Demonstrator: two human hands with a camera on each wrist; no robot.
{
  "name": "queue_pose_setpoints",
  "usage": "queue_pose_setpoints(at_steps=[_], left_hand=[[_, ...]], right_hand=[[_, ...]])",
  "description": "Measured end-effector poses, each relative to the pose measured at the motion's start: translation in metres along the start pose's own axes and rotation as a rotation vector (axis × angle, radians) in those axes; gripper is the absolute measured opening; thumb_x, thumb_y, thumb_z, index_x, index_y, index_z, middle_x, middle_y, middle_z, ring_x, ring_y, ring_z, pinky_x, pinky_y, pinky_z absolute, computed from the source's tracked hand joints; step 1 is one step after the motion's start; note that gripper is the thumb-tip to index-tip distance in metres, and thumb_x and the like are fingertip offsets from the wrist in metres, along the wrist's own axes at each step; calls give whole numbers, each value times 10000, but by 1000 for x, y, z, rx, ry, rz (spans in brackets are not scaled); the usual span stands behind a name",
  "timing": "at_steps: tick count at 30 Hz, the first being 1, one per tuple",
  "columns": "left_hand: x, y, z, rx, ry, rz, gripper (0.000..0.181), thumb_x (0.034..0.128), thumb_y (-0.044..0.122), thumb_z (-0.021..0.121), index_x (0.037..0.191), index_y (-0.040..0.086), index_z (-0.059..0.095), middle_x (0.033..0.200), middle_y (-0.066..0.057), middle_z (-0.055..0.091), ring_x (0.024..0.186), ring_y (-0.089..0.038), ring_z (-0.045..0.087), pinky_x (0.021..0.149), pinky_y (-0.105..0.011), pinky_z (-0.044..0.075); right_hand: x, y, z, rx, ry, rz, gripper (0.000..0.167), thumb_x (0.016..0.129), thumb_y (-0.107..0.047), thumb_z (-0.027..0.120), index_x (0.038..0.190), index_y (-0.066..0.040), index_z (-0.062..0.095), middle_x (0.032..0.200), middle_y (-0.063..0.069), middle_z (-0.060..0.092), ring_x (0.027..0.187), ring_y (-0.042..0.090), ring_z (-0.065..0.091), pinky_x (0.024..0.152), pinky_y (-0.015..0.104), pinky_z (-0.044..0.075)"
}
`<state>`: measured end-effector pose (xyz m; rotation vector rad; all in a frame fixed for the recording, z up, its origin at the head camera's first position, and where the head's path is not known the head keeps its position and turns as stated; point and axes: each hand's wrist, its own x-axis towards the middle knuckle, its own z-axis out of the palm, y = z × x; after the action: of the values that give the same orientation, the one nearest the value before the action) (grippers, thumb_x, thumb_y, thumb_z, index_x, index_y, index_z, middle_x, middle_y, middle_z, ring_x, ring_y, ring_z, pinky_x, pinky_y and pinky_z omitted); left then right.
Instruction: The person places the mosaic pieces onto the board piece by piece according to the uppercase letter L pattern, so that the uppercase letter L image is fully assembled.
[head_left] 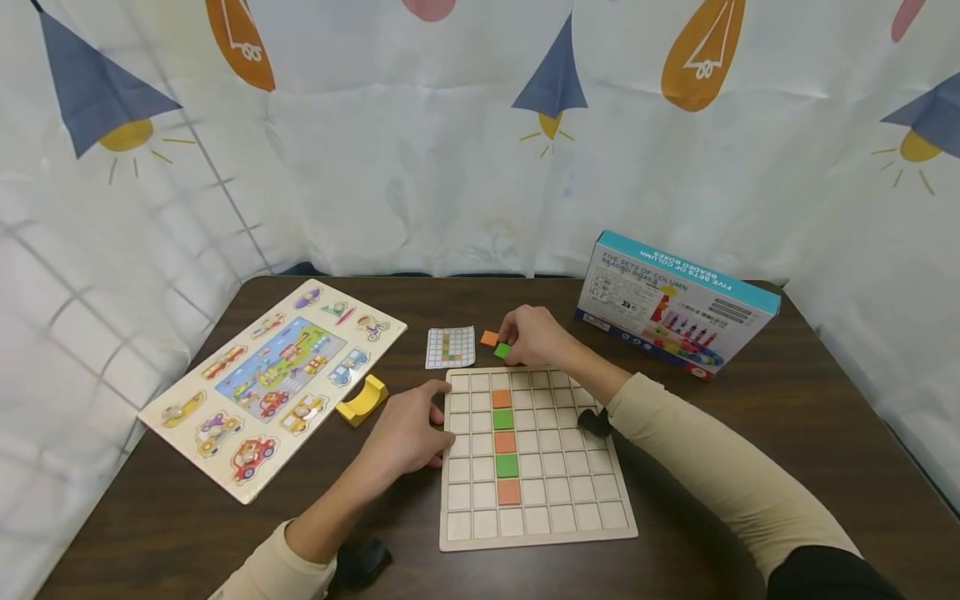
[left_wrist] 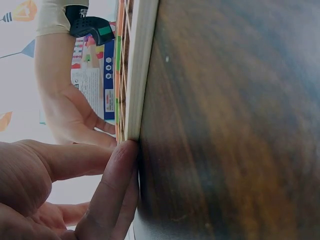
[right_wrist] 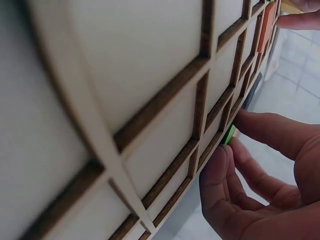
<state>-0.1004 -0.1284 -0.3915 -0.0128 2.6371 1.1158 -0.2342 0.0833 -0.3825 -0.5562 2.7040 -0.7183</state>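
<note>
A wooden grid board (head_left: 562, 521) lies on the table, with orange tiles (head_left: 505, 442) and green tiles (head_left: 507, 465) alternating down one column. My left hand (head_left: 403, 429) rests its fingertips against the board's left edge; in the left wrist view a fingertip touches the board's side (left_wrist: 142, 55). Beyond the far edge, my right hand (head_left: 536, 337) pinches a green tile (head_left: 502, 351) between thumb and fingers. The right wrist view shows only a sliver of that tile (right_wrist: 228, 134). Beside it lies a loose orange tile (head_left: 489, 338). A small card printed with a coloured grid (head_left: 451, 347) sits just left.
At the left lies a wooden vehicle puzzle board (head_left: 247, 358), with a yellow curved block (head_left: 363, 401) by its right edge. A toy box (head_left: 675, 304) stands at the back right. A patterned curtain (head_left: 450, 167) hangs behind the dark wooden table (head_left: 787, 433).
</note>
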Motion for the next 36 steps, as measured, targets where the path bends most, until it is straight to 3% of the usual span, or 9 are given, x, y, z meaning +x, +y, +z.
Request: queue_pose_setpoints(at_steps=[17, 36], left_hand=[[-1, 0, 0, -8, -1, 1, 692, 808, -13, 810, 1447, 31, 549, 916, -103, 612, 477, -146, 653, 454, -281, 577], [0, 0, 0, -13, -1, -6, 695, 809, -11, 808, 1452, 33, 546, 912, -103, 605, 484, -148, 653, 458, -278, 577]], right_hand=[[2, 1, -3, -29, -13, -22, 212, 815, -6, 764, 1005, -101, 772, 959, 64, 712, 895, 230, 638, 780, 351, 567], [-7, 7, -9, 64, -22, -17, 241, 809, 21, 748, 1011, -104, 784, 977, 58, 717, 925, 221, 641, 766, 327, 554]])
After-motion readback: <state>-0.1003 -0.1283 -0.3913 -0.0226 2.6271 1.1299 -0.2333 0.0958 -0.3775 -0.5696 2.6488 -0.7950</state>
